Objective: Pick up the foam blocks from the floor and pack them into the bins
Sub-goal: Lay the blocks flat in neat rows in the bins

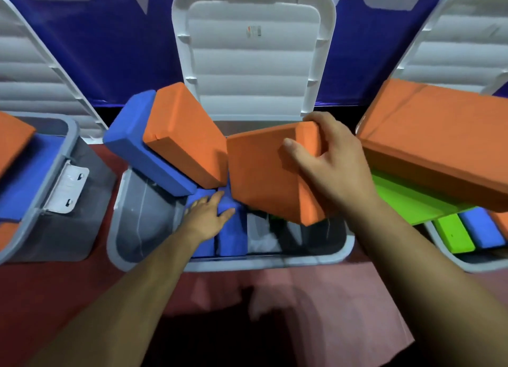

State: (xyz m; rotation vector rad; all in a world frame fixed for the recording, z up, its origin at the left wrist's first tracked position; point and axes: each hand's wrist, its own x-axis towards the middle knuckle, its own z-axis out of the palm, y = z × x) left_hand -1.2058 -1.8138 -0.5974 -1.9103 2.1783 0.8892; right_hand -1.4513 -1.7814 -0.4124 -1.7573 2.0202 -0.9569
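Red floor (82, 298) and a blue wall (123, 50) frame the middle bin (269, 262), its white lid (253, 64) open; above it the right hand (330, 163) grips an orange foam block (264, 174), thumb on the near face, fingers curled over its end; lower left of that hand, the left hand (209, 215) lies flat, fingers straight, on blue blocks (231, 240) inside the bin; beyond the left hand a second orange block (187, 138) leans on a tilted blue block (137, 146).

This looks like an indoor play or activity room. A red matted floor (68, 289) meets a deep blue wall (115, 50) patterned with pale grey shapes. Along the wall stand grey plastic storage bins (228, 265), their white ribbed lids (253, 64) propped open, holding large orange, blue and green foam blocks (187, 135).
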